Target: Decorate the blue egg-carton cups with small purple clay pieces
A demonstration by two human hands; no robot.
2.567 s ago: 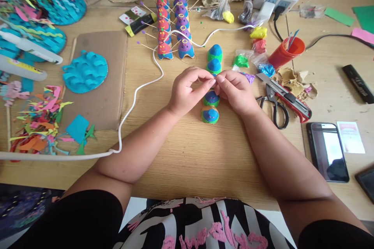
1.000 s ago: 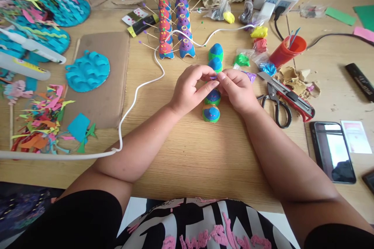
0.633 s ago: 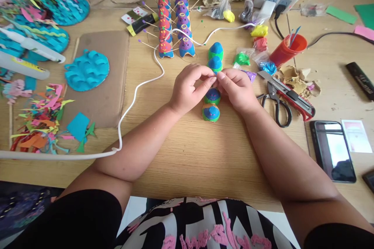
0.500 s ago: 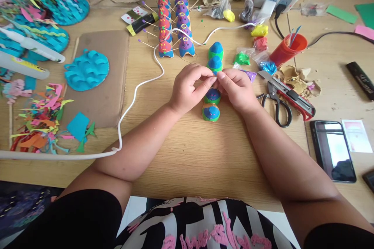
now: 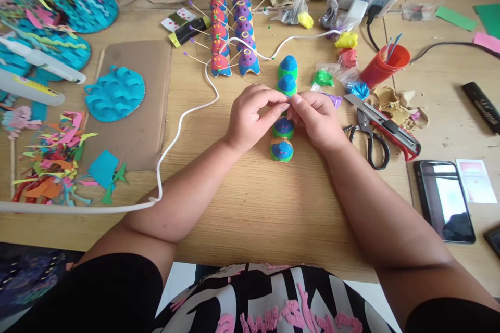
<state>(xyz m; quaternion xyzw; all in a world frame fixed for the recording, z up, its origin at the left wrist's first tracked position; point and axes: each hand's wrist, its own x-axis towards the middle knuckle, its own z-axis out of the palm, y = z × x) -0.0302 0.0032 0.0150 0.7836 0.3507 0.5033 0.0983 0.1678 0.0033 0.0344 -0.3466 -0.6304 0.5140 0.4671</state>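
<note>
My left hand (image 5: 250, 117) and my right hand (image 5: 318, 119) meet fingertip to fingertip over a row of blue-and-green painted domes (image 5: 282, 138) on the wooden table (image 5: 253, 203). Between the fingertips both hands pinch a tiny purple bit, mostly hidden. Two domes (image 5: 288, 74) of the row lie beyond the hands, two lie just below them. The nearest dome (image 5: 280, 150) shows a small drawn face.
Red and purple cone figures (image 5: 230, 31) with sticks stand behind. Scissors (image 5: 369, 138), a red box cutter (image 5: 390, 132), an orange cup (image 5: 383, 67), clay bags (image 5: 346, 62) and a phone (image 5: 443, 200) lie right. A white cable (image 5: 172, 151), cardboard (image 5: 133, 109) and paper scraps (image 5: 54, 161) lie left.
The hands have stayed together over the domes, with only slight finger shifts. The view has wobbled a little.
</note>
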